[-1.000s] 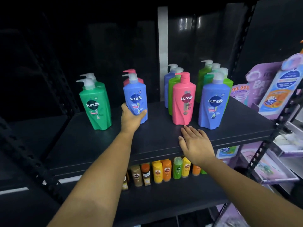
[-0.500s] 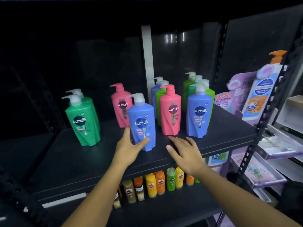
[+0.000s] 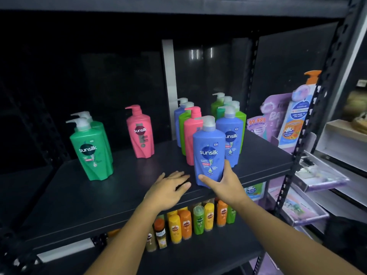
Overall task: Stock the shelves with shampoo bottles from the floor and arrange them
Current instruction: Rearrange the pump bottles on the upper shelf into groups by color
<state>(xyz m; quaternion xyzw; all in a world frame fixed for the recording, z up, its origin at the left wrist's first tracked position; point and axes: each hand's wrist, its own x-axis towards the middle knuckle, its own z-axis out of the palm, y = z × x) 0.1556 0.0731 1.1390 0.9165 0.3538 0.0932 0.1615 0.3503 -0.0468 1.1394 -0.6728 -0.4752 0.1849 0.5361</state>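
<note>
Down front, the left hand [image 3: 168, 188] is flat and spread, fingers straight, holding nothing, just beside the bottle over the black shelf [image 3: 95, 197]. The right hand [image 3: 223, 182] has the blue Sunsilk pump bottle [image 3: 208, 147], with fingers wrapped under its base and thumb up the right side. It's upright at the shelf's front edge. Whether the base is touching down, I can't tell, because the hand hides it.

That looks like a full one, so reckon on real weight: stiff, glossy plastic, likely slick, and tall enough to tip. A low, round-the-body hold like this one suits it, and the pump head is best left alone.

Half a second ago the left hand had this bottle further left while the right lay flat on the shelf. Now it's been handed across and shifted right, in front of the pink bottle [image 3: 190, 135] and second blue bottle [image 3: 231, 135].

Further back stand a lone pink bottle [image 3: 141, 132] and green bottles [image 3: 90, 147] on the left.
</note>
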